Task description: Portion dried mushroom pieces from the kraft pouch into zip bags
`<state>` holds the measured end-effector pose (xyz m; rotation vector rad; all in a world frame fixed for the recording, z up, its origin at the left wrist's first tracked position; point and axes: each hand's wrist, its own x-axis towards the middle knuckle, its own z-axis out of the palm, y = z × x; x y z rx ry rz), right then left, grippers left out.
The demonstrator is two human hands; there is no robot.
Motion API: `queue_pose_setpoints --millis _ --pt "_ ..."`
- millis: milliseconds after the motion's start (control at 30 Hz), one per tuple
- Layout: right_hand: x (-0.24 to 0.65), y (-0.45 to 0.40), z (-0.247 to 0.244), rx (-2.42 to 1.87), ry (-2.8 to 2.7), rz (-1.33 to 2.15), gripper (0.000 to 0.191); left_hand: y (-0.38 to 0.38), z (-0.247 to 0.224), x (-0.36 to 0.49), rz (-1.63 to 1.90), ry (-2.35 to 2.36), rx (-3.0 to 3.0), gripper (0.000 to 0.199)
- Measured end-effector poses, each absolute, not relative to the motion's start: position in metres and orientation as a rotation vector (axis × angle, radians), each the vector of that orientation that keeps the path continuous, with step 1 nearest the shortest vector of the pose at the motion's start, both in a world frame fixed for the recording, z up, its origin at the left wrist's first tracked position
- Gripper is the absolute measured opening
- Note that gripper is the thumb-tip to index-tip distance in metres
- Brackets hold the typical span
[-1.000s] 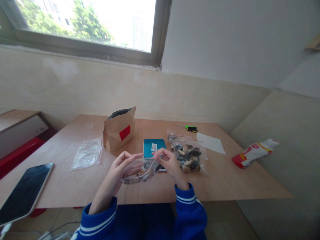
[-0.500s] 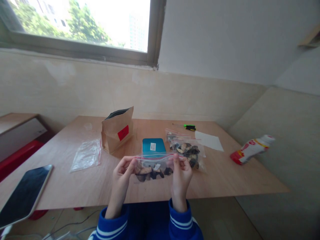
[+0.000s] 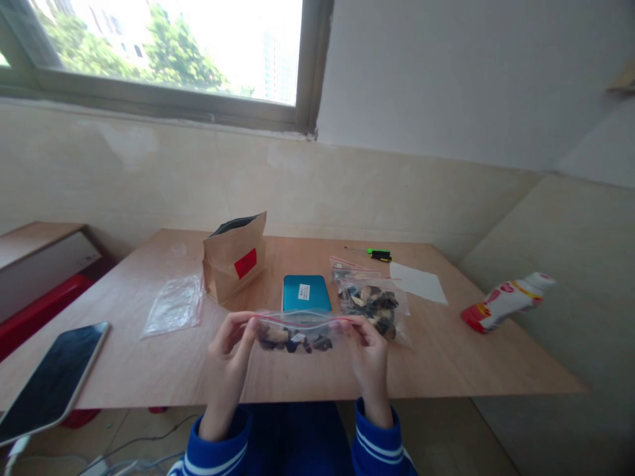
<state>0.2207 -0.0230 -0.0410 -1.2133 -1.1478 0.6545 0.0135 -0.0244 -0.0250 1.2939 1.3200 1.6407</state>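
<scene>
both hands pinch the top corners of a small clear zip bag (image 3: 296,334), held up in the air over the near edge of the tabletop (image 3: 436,360). the left hand (image 3: 228,354) has a narrow grip on the bag's left end, thumb and fingers closed on the red seal strip; the right hand (image 3: 368,350) holds the right end the same way. the bag's long axis runs left to right between them, seal uppermost and stretched nearly straight, with dark and pale pieces sagging in the lower part. neither hand is nearer than the other: the bag hangs midway, each hand at one end of it.

just behind the bag lies a teal box (image 3: 306,293) with a small white label. to its right is a filled zip bag (image 3: 373,305) of similar pieces, well apart from the hands. a brown paper pouch (image 3: 234,256) stands open to the left, an empty zip bag (image 3: 173,305) flat beside it. a tablet (image 3: 47,380) sits at the far left edge.
</scene>
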Motion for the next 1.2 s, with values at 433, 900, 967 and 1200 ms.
queue_pose_setpoints --millis 433,900,967,1200 --pt "0.205 -0.023 -0.034 -1.141 -1.016 0.599 0.032 -0.038 -0.014 0.036 1.822 1.367 1.270 0.018" --pt "0.212 -0.030 -0.037 -1.175 -1.029 0.462 0.033 -0.025 -0.020 0.031 1.754 1.433 1.262 0.027" --pt "0.210 -0.032 -0.037 -1.172 -1.043 0.421 0.032 -0.025 -0.023 0.034 1.768 1.452 1.253 0.028" --pt "0.208 -0.037 -0.036 -1.140 -1.071 0.386 0.028 -0.026 -0.023 0.038 1.793 1.520 1.231 0.031"
